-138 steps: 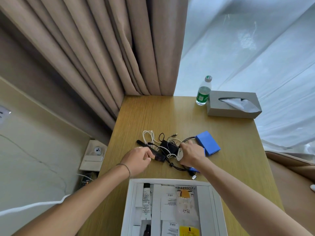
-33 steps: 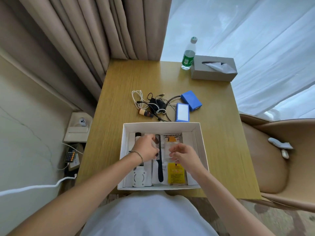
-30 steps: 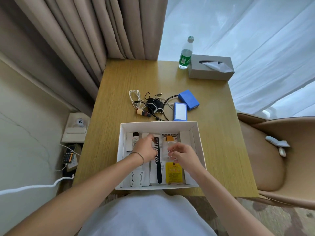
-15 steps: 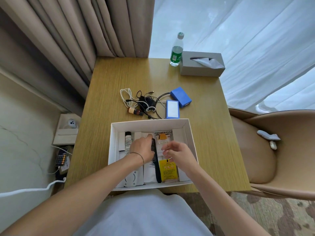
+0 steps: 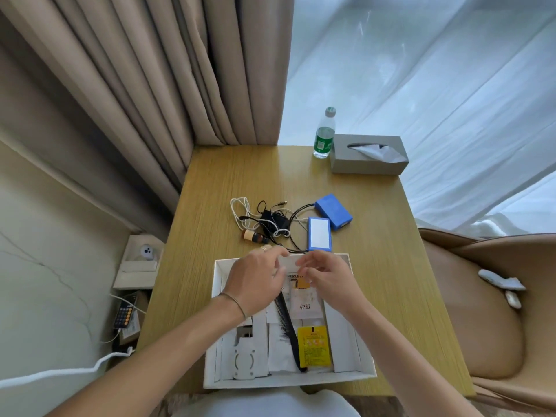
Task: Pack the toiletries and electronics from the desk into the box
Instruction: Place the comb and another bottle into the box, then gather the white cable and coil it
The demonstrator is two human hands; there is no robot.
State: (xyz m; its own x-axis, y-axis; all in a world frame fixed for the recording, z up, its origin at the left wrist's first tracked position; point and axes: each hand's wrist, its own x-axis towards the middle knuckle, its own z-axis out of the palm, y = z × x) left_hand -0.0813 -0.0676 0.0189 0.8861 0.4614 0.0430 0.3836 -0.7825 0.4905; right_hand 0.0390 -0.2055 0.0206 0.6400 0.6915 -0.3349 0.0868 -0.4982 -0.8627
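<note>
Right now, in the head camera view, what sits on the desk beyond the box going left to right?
White cable → brown-capped small bottle → black adapter → white-faced blue pack → blue block.

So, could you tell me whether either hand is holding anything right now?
Neither the left hand nor the right hand visibly holds anything; both hover over the box's far edge, fingers loosely curled.

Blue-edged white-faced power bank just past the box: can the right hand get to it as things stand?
Probably yes. The blue-edged white-faced power bank lies flat on the wooden desk, just beyond the white box's far wall; the right hand hovers close by, seemingly empty. Only black cables alongside.
</note>
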